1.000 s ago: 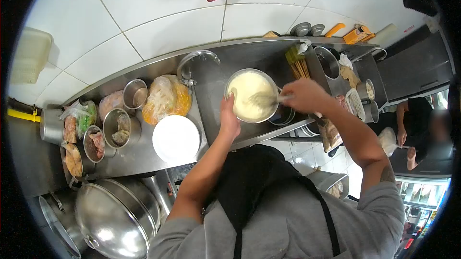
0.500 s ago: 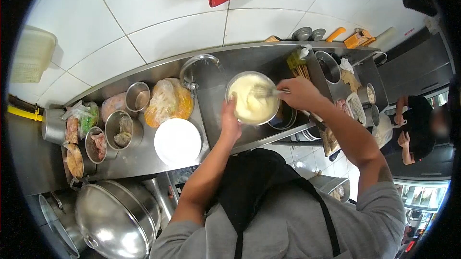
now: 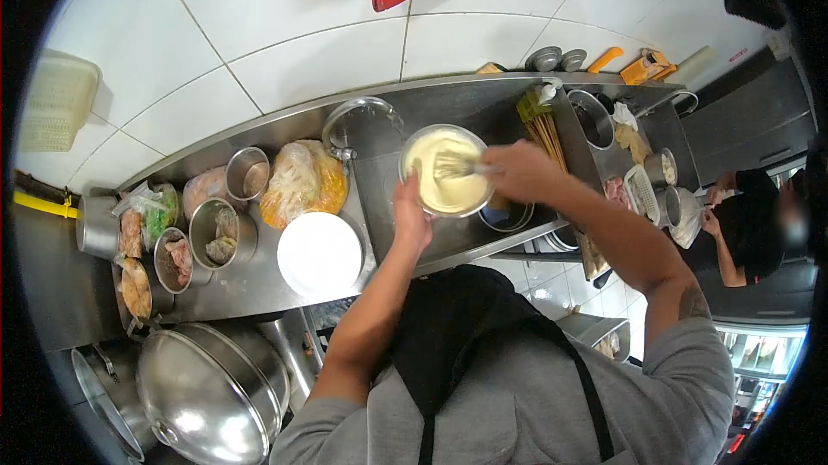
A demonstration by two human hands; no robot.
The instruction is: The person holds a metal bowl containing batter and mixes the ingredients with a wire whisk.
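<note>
Over the sink, my left hand (image 3: 413,216) grips the near-left rim of a metal mixing bowl (image 3: 486,204). Inside it is a pale yellow, creamy mixture (image 3: 429,185) with swirl marks. My right hand (image 3: 519,170) is closed round the handle of a whisk (image 3: 454,166), whose wires lie in the mixture. Motion slightly blurs this hand and the whisk. Behind the bowl to the left, the curved faucet (image 3: 360,105) hangs over the sink basin (image 3: 379,206). A round container (image 3: 509,219) stands in the sink, partly hidden under my right hand.
Left of the sink are a stack of white plates (image 3: 320,254), a plastic bag of orange food (image 3: 302,185) and several metal pots, one (image 3: 222,232) holding food. Wooden skewers (image 3: 543,139) lean in the sink's right end. A co-worker (image 3: 750,223) stands far right, holding a bag.
My right hand has shifted left with the whisk, and its wires have moved across the mixture. The bowl has moved slightly up and left. The co-worker's hands have moved too.
</note>
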